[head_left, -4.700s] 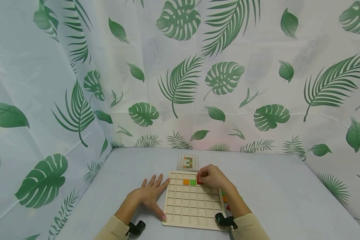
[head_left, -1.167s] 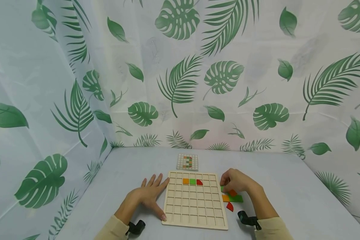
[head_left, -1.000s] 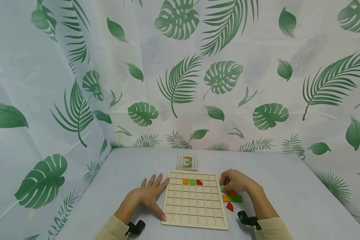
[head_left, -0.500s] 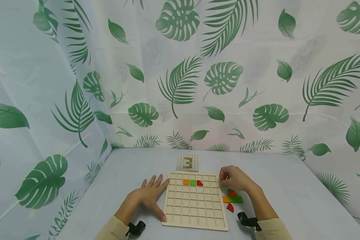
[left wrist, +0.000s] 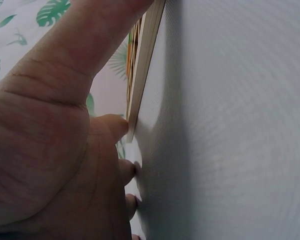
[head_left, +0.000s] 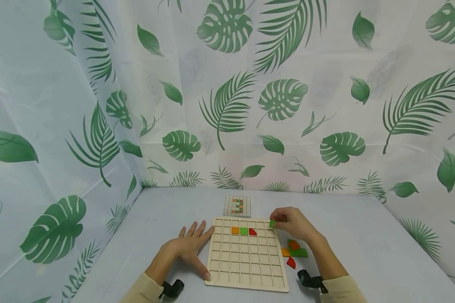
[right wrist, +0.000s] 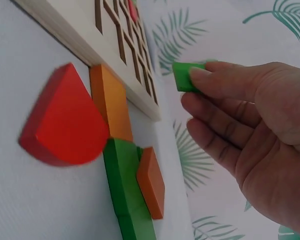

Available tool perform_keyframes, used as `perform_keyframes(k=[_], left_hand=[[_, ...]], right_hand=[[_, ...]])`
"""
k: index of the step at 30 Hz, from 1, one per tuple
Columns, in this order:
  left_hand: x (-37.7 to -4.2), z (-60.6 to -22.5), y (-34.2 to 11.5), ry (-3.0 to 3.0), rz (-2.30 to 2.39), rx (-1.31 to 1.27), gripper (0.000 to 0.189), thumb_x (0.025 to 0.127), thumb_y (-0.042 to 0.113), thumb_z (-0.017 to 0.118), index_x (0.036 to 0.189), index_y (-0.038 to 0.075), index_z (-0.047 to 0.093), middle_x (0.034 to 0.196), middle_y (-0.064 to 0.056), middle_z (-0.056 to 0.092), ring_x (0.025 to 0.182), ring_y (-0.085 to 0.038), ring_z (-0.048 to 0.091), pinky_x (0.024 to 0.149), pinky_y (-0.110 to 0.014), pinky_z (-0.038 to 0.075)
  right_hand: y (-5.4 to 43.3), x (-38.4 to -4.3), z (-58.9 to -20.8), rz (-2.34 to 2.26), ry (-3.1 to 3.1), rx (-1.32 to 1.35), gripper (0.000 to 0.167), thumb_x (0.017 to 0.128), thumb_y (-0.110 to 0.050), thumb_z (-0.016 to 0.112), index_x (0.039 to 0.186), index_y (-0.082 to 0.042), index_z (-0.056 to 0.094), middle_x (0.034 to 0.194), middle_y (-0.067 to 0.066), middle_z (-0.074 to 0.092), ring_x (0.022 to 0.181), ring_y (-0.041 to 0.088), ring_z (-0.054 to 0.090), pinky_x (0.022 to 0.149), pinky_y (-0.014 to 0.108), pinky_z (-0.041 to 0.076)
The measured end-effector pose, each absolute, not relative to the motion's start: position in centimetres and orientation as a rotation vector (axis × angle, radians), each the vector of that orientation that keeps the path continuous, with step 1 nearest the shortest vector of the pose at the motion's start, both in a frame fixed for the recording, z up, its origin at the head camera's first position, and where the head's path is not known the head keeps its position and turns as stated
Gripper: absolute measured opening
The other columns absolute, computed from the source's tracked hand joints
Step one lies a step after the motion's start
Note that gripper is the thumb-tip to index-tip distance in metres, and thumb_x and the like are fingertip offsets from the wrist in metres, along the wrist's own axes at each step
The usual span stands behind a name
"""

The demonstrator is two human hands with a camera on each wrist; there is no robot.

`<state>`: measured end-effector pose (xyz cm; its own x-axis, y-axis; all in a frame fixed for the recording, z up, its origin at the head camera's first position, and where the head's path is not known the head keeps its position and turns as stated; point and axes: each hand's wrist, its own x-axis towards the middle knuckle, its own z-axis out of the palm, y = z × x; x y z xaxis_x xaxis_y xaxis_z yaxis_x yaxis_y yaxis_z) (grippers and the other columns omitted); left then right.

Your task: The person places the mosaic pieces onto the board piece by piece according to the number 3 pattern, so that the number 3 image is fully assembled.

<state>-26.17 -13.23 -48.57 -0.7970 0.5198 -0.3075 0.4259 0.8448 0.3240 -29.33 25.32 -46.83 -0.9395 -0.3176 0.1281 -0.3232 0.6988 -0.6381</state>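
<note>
My right hand [head_left: 293,222] pinches a green square tile [right wrist: 185,76] between thumb and fingers, over the far right corner of the wooden grid board [head_left: 246,267]. My left hand [head_left: 192,245] lies with fingers spread along the board's left side, thumb at the near left corner and a fingertip at the edge. In the board's second row sit an orange square tile [head_left: 235,230], a green tile [head_left: 244,231] and a red quarter-round tile [head_left: 252,232], side by side. The left wrist view shows the thumb [left wrist: 85,45] against the board's edge.
Right of the board lie loose pieces: a red quarter-round [right wrist: 65,120], an orange block [right wrist: 110,102], green blocks [right wrist: 127,190] and an orange-red piece [right wrist: 151,182] on the green. A small card [head_left: 237,205] printed with a coloured grid pattern lies behind the board. A leaf-print curtain [head_left: 227,105] hangs beyond.
My right hand set the red quarter-round in the board, went to the loose pieces, and has lifted a green tile up and left over the board's corner. The left hand stays put.
</note>
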Motion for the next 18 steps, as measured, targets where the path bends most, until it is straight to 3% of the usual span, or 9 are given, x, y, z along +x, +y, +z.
perform_keyframes(k=[5,18], left_hand=[[-26.2,-48.7,-13.3,2.64,0.325,0.718,0.142,0.062,0.074,0.088,0.169,0.025,0.009,0.176,-0.017,0.001,0.161,-0.045,-0.004,0.124,-0.073,0.004],[-26.3,-48.8,-13.3,2.64,0.313,0.71,0.143,0.061,0.074,0.089,0.169,0.026,0.009,0.176,-0.016,0.001,0.162,-0.044,-0.004,0.124,-0.072,0.005]], right_hand=[[24.4,-29.4,-46.9,1.143,-2.839,0.585,0.012,0.095,-0.006,0.074,0.107,-0.007,0.077,0.097,-0.001,0.075,0.085,0.014,0.065,0.08,0.025,0.059],[22.1,-29.2,-47.2,1.227,-2.76,0.673,0.015,0.097,-0.008,0.073,0.11,-0.004,0.077,0.1,0.001,0.076,0.084,0.013,0.067,0.074,0.024,0.057]])
